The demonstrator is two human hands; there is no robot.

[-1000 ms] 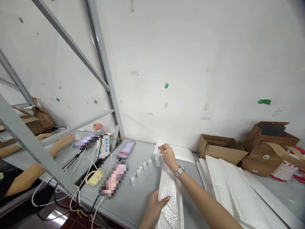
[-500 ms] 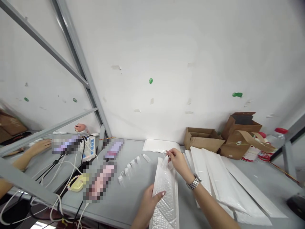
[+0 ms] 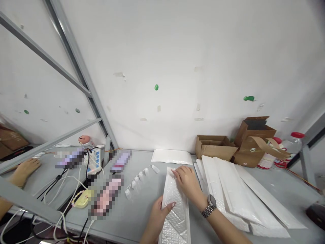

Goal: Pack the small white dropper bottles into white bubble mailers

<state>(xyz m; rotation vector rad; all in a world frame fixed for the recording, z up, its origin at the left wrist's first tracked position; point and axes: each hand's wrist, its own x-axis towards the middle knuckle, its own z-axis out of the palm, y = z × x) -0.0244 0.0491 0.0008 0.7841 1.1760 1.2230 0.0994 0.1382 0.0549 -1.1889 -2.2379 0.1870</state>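
A long white bubble mailer (image 3: 175,210) lies in front of me, its top end pointing toward the wall. My left hand (image 3: 159,213) grips its left edge, thumb on the upper face and fingers tucked beneath. At the top end, the fingertips of my right hand (image 3: 187,179) are closed on the mailer's folded flap, the back of the hand turned up. A watch with a metal band (image 3: 209,206) is on that wrist. Left of the mailer stretches a row of several small clear tubes with white caps (image 3: 139,178).
More white mailers (image 3: 236,193) lie in an overlapping pile at right, and one (image 3: 172,156) rests by the wall. Behind stand an open cardboard box (image 3: 215,149) and brown paper bag (image 3: 247,154). Pixelated phones, cables and a power strip (image 3: 95,161) crowd the left, near another person's hand (image 3: 27,169).
My right hand has come down from holding the raised flap to lying against the mailer's top end. The left hand keeps its hold. At far left, the other person's hand has shifted left.
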